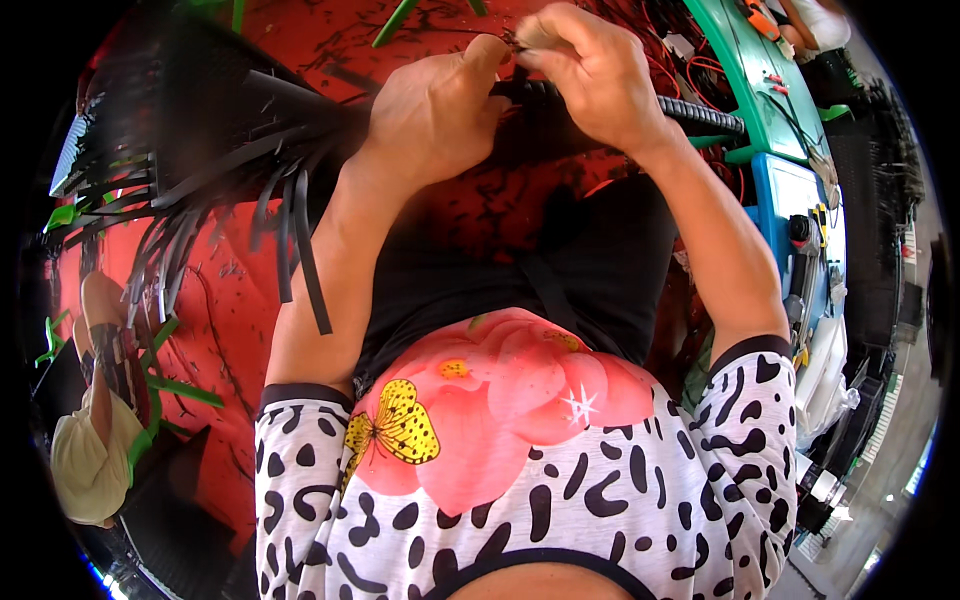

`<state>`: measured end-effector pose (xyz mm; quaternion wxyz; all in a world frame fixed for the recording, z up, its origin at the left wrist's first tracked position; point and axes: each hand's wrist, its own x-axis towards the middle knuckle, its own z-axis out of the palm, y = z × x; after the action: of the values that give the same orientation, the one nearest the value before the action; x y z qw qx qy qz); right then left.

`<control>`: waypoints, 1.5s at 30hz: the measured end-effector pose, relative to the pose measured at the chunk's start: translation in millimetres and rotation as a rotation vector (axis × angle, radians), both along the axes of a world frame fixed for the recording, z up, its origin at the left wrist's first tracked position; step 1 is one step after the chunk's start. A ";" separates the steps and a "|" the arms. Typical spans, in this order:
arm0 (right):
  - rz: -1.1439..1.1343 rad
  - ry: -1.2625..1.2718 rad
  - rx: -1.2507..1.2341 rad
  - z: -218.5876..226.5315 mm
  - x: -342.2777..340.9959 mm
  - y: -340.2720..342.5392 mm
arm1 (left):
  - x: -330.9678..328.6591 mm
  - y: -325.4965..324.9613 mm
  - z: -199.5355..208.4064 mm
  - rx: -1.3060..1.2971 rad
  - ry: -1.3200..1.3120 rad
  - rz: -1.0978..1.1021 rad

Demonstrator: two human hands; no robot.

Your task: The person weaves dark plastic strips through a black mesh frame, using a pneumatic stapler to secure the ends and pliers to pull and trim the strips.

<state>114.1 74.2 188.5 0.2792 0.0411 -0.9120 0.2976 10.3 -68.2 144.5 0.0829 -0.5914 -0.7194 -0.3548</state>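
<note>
My left hand (430,115) is closed, thumb against curled fingers, at the black piece in front of me. Fingers bent in a pinch, my right hand (600,85) almost meets it; a thin dark strand (512,42) shows between the fingertips. Under both hands passes a black rod (700,113) with a ribbed, wrapped surface, its end sticking out past my right wrist. Left of my left hand spreads a dark, blurred black woven-looking piece (230,120), with many loose flat black strips (290,230) hanging from it. My fingers hide exactly where the strand meets the rod.
Red floor (225,330) bears scattered black scraps. At right stand a green table (745,70) with an orange tool (760,18) and a blue table (780,190) with tools. Another person (95,450) sits at lower left near green stool legs (185,390); another is at upper right.
</note>
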 end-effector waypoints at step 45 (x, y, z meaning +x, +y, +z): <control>-0.160 -0.043 0.424 -40.2 12.7 14.7 | -13.1 8.9 10.0 -0.091 -0.362 -0.138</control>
<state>126.8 88.9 148.4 0.2678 0.0202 -0.9602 0.0772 -2.8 -59.2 154.6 -0.0993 -0.5688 -0.6958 -0.4272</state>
